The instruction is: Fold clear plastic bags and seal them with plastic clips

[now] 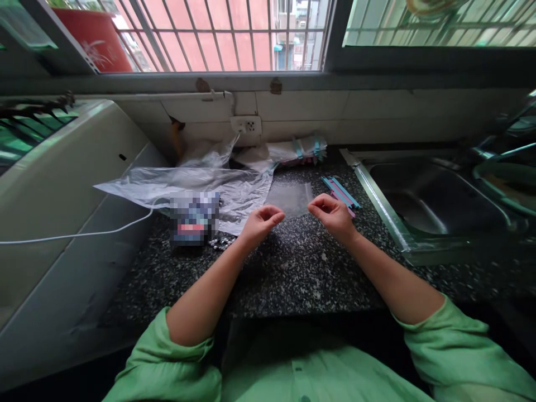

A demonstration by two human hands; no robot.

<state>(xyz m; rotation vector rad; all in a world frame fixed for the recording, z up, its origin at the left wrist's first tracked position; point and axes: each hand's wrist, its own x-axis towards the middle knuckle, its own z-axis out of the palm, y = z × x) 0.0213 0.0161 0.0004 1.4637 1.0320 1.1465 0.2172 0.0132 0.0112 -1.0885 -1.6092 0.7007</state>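
Note:
A small clear plastic bag is stretched between my two hands, just above the dark speckled countertop. The fingers of my left hand pinch its near left corner. My right hand pinches the near right corner, thumb against fingertips. Right behind my right hand lie several flat blue and pink strips. To the left of my left hand, a large crumpled sheet of clear plastic spreads over the counter. A blurred-out object rests near its front, with small shiny pieces beside it.
A steel sink is set into the counter on the right. At the back, against the tiled wall, lies a bundle of clear bags with blue and pink ends, below a power socket. A white cable runs in from the left.

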